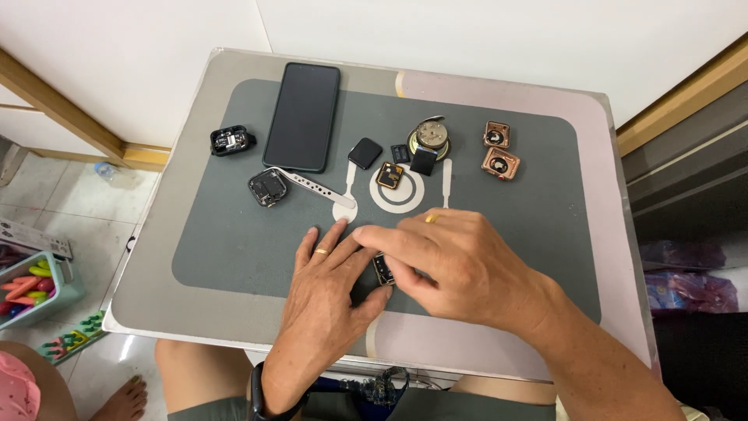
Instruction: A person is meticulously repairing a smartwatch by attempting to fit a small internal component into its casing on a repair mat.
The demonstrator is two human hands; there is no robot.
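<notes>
Both my hands meet near the front of a grey work mat (234, 242) on a small table. My left hand (323, 300) lies flat on the mat, its thumb beside a small square watch body (382, 270) with a gold rim. My right hand (452, 265) covers that watch body from the right, fingers curled over it and pinching it. Most of the part is hidden under the right hand.
Farther back on the mat lie a black smartphone (302, 115), a black watch case (231, 140), a watch with a white perforated strap (269, 187), a small black screen (365, 153), a round metal part (430, 136) and two copper-coloured watch cases (499, 163). A toy bin (31, 284) sits on the floor, left.
</notes>
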